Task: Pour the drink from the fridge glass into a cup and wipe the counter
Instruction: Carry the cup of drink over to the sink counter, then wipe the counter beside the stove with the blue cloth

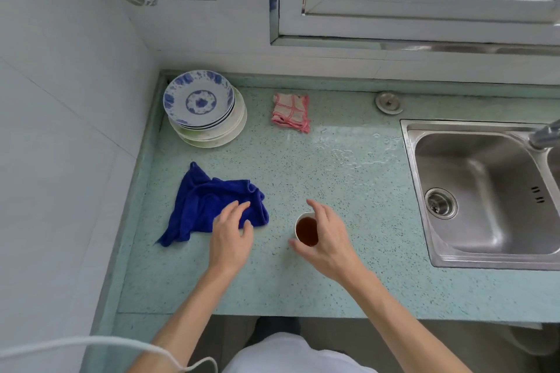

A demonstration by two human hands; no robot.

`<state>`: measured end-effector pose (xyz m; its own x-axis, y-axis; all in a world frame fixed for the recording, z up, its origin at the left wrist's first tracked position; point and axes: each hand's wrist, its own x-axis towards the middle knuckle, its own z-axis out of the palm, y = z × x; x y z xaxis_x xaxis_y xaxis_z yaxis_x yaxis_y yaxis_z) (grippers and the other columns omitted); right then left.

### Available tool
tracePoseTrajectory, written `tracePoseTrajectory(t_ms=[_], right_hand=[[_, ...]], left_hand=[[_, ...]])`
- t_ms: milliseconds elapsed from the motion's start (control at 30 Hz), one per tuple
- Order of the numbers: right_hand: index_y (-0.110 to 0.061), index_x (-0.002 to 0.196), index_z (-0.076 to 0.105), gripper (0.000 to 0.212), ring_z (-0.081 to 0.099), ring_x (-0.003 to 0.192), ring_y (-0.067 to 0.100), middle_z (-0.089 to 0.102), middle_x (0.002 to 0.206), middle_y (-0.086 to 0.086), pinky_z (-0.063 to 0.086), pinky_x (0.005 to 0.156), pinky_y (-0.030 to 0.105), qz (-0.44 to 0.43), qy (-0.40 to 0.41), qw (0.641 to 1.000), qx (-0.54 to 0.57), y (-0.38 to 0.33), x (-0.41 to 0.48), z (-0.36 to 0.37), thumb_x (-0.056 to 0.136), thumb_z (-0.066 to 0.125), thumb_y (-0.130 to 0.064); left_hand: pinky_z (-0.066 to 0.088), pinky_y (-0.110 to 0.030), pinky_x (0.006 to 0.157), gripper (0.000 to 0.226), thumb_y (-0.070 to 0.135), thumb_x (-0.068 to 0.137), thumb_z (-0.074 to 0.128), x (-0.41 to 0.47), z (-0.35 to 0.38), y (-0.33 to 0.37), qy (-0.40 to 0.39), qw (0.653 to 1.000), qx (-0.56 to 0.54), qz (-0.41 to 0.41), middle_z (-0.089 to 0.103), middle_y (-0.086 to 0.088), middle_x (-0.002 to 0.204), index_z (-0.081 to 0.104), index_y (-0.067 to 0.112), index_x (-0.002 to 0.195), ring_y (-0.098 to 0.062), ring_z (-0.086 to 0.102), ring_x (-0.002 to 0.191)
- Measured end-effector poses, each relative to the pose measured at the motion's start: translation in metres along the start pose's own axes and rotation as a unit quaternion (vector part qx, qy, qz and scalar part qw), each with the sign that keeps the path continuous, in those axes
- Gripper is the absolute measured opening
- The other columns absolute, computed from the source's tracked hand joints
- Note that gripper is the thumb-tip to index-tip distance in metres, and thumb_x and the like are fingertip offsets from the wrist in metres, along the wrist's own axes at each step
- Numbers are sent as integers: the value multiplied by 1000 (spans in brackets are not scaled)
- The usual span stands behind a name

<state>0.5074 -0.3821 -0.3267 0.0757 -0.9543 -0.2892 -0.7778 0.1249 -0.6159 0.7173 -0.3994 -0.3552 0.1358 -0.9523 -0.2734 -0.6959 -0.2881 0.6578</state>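
A small white cup of dark drink stands on the speckled green counter, towards its front edge. The right hand curls thumb and fingers round it. Just left, the left hand, fingers loosely spread, rests on a crumpled blue cloth. The steel sink lies well apart to the right.

Plush blue cloth is seen at the left grip; speckled desk is shown matt, wet-glossy beyond; sink, brushed steel.
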Motion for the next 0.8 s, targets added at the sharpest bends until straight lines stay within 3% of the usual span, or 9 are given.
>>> tracePoseTrajectory(t_ms=[67, 167, 300, 400, 567, 667, 800], right_hand=[[-27, 142, 40, 64, 35, 135, 17, 39, 146, -2, 27, 113, 36, -47, 17, 998, -28, -9, 6, 1, 86, 61, -50], [-25, 131, 55, 41, 39, 135, 19, 52, 137, -1, 29, 114, 39, -114, 18, 991, -71, -25, 20, 11, 93, 56, -39], [-18, 131, 59, 37, 44, 132, 24, 57, 134, 4, 28, 111, 35, -161, -41, 980, -106, -45, 36, 29, 95, 54, -23], [-15, 142, 46, 48, 38, 138, 26, 46, 146, 8, 26, 114, 36, -157, -81, 976, -128, -57, 41, 40, 94, 51, -14], [-16, 153, 21, 79, 44, 131, 28, 36, 151, 10, 40, 108, 38, -165, -88, 979, -82, -64, 42, 44, 86, 64, -13], [-18, 146, 38, 67, 57, 114, 23, 50, 138, 7, 51, 95, 35, -174, -86, 981, -27, -78, 47, 39, 87, 69, -22], [-13, 115, 66, 27, 62, 85, 22, 67, 101, 5, 53, 77, 39, -210, -58, 976, 19, -105, 45, 27, 89, 63, -15]], left_hand=[[32, -40, 117, 32, 14, 98, 55, 5, -2, -21, -10, 994, 103, 37, 38, -9, 158, 69, 22, 125, -28, 30, 147], [21, -44, 123, 28, 16, 99, 52, 6, -1, -40, -68, 983, 161, 61, 24, -10, 165, 73, 24, 115, -27, 19, 153], [21, -41, 124, 47, 7, 101, 43, 3, -3, -44, -87, 974, 198, 74, 22, -4, 166, 47, 19, 147, -20, 22, 153], [23, -36, 123, 49, 4, 102, 42, 3, -10, -39, -78, 984, 145, 62, 31, -2, 163, 42, 12, 150, -17, 30, 149], [38, -21, 107, 36, 4, 92, 61, -3, -43, -14, 7, 997, 17, 69, 66, 4, 131, 68, 15, 126, -12, 56, 124], [49, -22, 97, 34, 3, 83, 73, -13, -67, -3, 50, 996, -50, 57, 73, 9, 112, 75, 20, 113, -8, 65, 105], [48, -4, 80, 35, -1, 80, 75, -39, -90, 5, 80, 988, -131, 34, 74, 11, 102, 73, 24, 105, 1, 67, 91]])
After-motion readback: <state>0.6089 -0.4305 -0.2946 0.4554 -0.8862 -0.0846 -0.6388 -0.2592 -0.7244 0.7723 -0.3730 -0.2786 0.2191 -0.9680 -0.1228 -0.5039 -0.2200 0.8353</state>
